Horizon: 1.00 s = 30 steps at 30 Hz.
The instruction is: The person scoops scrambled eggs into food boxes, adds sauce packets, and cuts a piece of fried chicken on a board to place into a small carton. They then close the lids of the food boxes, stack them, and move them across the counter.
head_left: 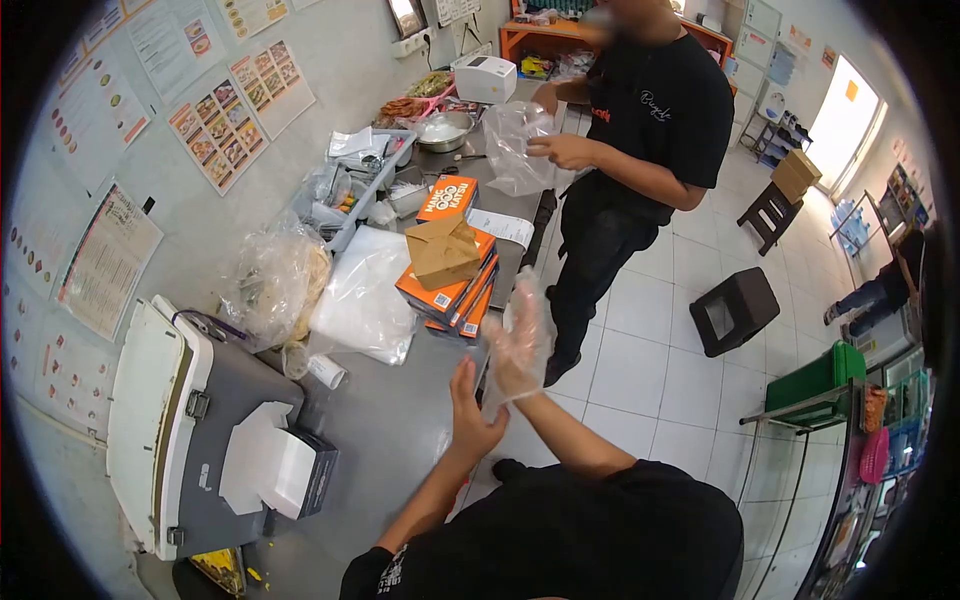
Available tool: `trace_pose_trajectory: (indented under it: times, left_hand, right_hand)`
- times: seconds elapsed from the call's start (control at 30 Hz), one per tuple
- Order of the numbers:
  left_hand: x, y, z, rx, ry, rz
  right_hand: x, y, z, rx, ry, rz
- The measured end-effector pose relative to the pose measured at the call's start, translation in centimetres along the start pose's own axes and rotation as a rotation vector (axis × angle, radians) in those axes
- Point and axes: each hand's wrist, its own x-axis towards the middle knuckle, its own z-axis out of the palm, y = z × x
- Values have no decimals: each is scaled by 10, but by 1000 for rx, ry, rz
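A clear plastic glove (532, 320) covers my right hand (517, 350), which is raised at the table's edge with its fingers stretched upward. Just left of it and lower, my bare left hand (474, 418) has its fingers extended and its thumb apart, close to the loose glove cuff. Whether the left hand touches the cuff is hard to make out. Beyond my hands lie stacked orange boxes (470, 310), with a folded brown paper piece (443, 250) on top. A pile of clear plastic bags (366, 290) is beside them.
A co-worker (650, 130) stands across, holding a clear plastic bag (515, 150). On the metal table (390, 420) are a grey cooler box (235, 400), an open white carton (285, 465), a paper roll (326, 371) and a blue bin (375, 190). A black stool (735, 310) stands on the floor.
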Motion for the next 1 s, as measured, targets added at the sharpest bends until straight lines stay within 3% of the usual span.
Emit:
trace_pose_trajectory:
  times: [0.13,0.17,0.3,0.4,0.47,0.5,0.6,0.7,0.8,0.9,1.0]
  left_hand:
    - [-4,-8,-8,-3,147,-9]
    - [-4,-7,-11,-23,178,-7]
    - [2,-7,-24,107,320,-89]
    - [9,-40,-48,228,399,-207]
    - [8,-47,-64,270,413,-280]
    - [7,-48,-67,273,412,-294]
    - [2,-51,-77,246,435,-369]
    - [-11,-101,-103,284,511,-506]
    - [-35,-177,-162,444,507,-811]
    - [-17,-134,-201,211,441,-1104]
    - [-15,-102,-205,563,346,-795]
  right_hand:
    - [-15,-27,0,-268,-336,-114]
    - [-22,-25,3,-199,-362,-98]
    - [-63,-20,19,108,-350,215]
    - [-113,21,17,-123,-551,337]
    - [-115,21,15,-448,-793,292]
    - [-118,27,9,-393,-889,204]
    - [-118,47,0,-501,-1094,-248]
    - [-92,-22,2,-143,-1281,121]
    - [-107,-20,-16,-32,-1536,260]
    - [-121,-12,-35,-65,-1467,360]
    - [-108,-12,-40,-135,-1469,328]
